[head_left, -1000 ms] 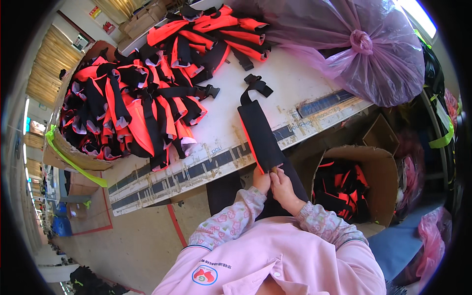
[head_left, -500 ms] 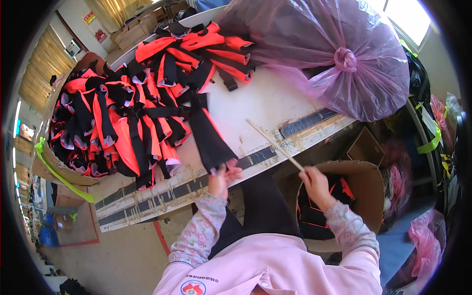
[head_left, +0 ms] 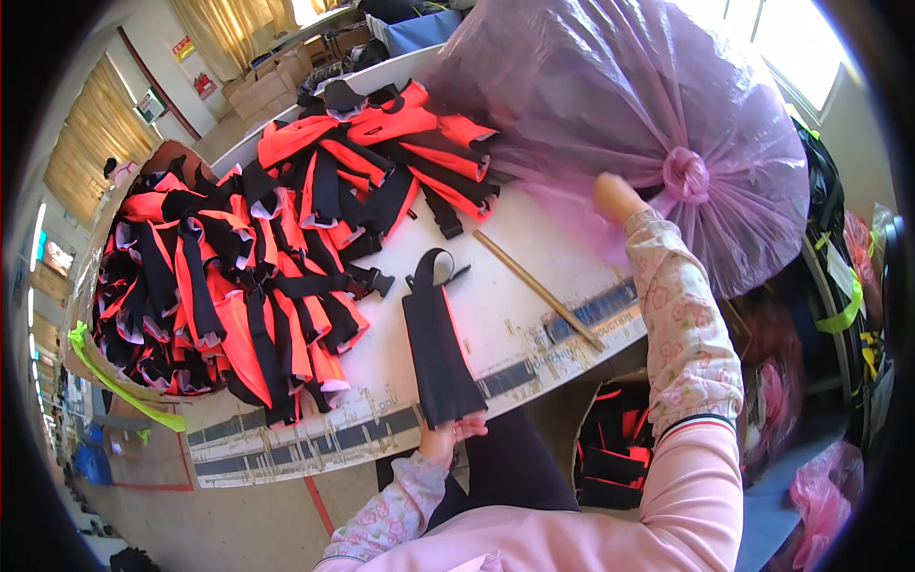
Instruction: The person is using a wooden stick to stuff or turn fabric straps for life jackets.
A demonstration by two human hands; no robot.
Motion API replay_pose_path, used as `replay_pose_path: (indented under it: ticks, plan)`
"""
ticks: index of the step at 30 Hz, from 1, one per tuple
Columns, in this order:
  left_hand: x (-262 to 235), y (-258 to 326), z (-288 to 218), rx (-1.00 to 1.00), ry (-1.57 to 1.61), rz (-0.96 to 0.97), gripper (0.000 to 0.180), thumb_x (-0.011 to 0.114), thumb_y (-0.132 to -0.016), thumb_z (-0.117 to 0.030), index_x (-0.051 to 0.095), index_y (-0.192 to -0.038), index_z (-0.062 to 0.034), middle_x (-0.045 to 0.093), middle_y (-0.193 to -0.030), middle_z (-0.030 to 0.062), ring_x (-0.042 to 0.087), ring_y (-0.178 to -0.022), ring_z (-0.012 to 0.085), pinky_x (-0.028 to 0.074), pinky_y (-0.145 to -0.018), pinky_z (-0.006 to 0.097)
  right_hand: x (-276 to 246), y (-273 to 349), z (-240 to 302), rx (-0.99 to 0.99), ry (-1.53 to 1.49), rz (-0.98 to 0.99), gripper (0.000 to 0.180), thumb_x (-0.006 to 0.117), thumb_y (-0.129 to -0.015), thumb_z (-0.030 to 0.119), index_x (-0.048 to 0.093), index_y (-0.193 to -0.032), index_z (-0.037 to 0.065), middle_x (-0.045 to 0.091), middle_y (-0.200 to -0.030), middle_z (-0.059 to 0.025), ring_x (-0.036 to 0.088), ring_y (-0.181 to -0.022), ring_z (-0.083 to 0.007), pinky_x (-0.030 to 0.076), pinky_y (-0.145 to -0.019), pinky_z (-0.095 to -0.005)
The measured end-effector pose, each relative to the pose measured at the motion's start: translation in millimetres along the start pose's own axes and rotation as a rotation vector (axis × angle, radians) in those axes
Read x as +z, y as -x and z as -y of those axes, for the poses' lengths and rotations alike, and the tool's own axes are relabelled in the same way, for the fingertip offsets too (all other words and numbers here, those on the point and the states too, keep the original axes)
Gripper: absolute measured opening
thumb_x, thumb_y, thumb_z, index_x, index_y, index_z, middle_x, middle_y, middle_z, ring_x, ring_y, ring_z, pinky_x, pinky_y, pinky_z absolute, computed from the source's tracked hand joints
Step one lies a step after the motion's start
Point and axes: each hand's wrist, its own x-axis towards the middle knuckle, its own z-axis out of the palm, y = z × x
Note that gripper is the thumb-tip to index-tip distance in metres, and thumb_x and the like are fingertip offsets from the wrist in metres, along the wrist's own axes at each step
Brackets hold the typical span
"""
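A black fabric strap piece [head_left: 438, 357] with an orange edge lies on the white table, its far end curled into a loop with a pale lining. At its near end, by the table edge, my left hand [head_left: 452, 439] grips the fabric. My right hand [head_left: 618, 197] is stretched far forward over the table, beside the knotted purple plastic bag [head_left: 610, 95]; its fingers are blurred. A thin wooden stick [head_left: 538, 290] rests on the table between the strap piece and my right arm. Several black and orange strap pieces [head_left: 229, 286] are heaped at the left.
A cardboard carton edge [head_left: 91, 286] with a yellow-green strip borders the heap. Below the table at the right, a box holds black and orange pieces [head_left: 615, 448]. Pink plastic bags [head_left: 822, 496] and a dark rack [head_left: 834, 248] stand farther right.
My right hand has let go of the stick, now on the table, and reached forward to the purple bag. My left hand has drawn the strap piece away from the heap, toward me.
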Motion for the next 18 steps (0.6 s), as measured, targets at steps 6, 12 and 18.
replay_pose_path:
  ticks: [6, 12, 18]
  plan:
    - [-7, 5, -4, -0.064, -0.035, -0.047, 0.037, 0.036, -0.096, -0.03, 0.057, -0.1, 0.0009, 0.063, -0.087, 0.014, 0.064, -0.077, 0.024, 0.054, -0.072, 0.036, -43, -35, 23, 0.407, -0.434, -0.389, 0.021, 0.051, -0.082, 0.017, 0.058, -0.09, -0.001, 0.061, -0.085, -0.0231, 0.058, -0.082, -0.0404, 0.046, -0.073, -0.0478]
    - [-3, 6, -9, -0.083, -0.005, -0.051, 0.035, 0.044, -0.092, -0.03, 0.057, -0.098, 0.0011, 0.062, -0.087, 0.015, 0.064, -0.078, 0.0262, 0.053, -0.073, 0.041, -132, -89, -27, 0.184, -0.26, -1.024, 0.029, 0.054, -0.085, 0.026, 0.054, -0.1, 0.001, 0.059, -0.091, -0.0232, 0.056, -0.084, -0.0404, 0.045, -0.07, -0.0461]
    - [0, 4, -8, -0.108, 0.023, -0.054, 0.035, 0.043, -0.092, -0.031, 0.057, -0.099, -0.0002, 0.063, -0.087, 0.0148, 0.064, -0.078, 0.0277, 0.053, -0.073, 0.042, -48, -94, -49, -0.064, -0.419, -0.621, 0.038, 0.051, -0.081, 0.008, 0.05, -0.118, 0.001, 0.055, -0.113, -0.0195, 0.049, -0.109, -0.0341, 0.038, -0.096, -0.0376]
